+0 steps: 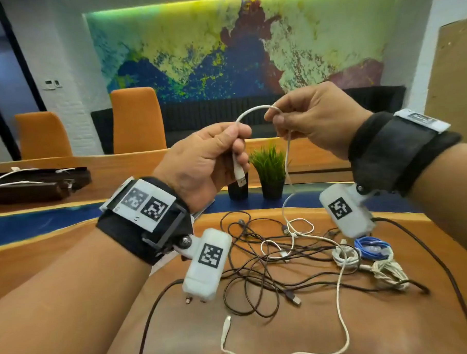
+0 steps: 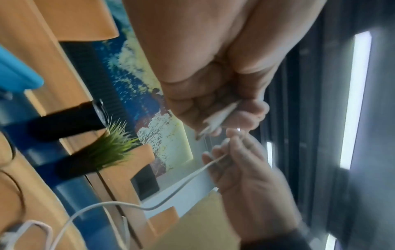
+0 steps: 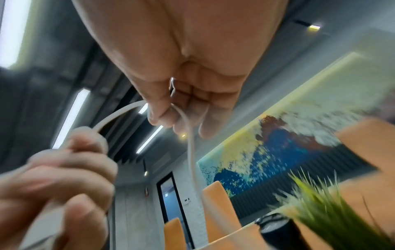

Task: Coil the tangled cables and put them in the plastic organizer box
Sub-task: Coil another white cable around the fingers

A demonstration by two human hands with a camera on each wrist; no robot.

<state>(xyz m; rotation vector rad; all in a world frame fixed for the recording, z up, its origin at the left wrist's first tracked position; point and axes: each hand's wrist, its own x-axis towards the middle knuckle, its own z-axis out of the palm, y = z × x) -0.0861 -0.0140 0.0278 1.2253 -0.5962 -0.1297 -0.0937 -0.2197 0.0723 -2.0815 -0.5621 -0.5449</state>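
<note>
Both hands are raised above the table with a white USB cable (image 1: 287,158) between them. My left hand (image 1: 213,161) grips the cable just behind its USB plug (image 1: 239,174), which hangs down from the fist. A short arc of cable runs over to my right hand (image 1: 299,120), which pinches it between thumb and fingers. From there the cable drops to the wooden table (image 1: 180,326) and trails to its small white connector (image 1: 227,320). A tangle of black cables (image 1: 257,264) lies beneath. The organizer box is not in view.
At the table's right lie a blue coiled cable (image 1: 373,247) and white bundled cables (image 1: 389,271). Two small potted grass plants (image 1: 269,164) stand behind the tangle. Dark cases with white cords (image 1: 37,182) sit far left. Orange chairs (image 1: 136,119) stand beyond.
</note>
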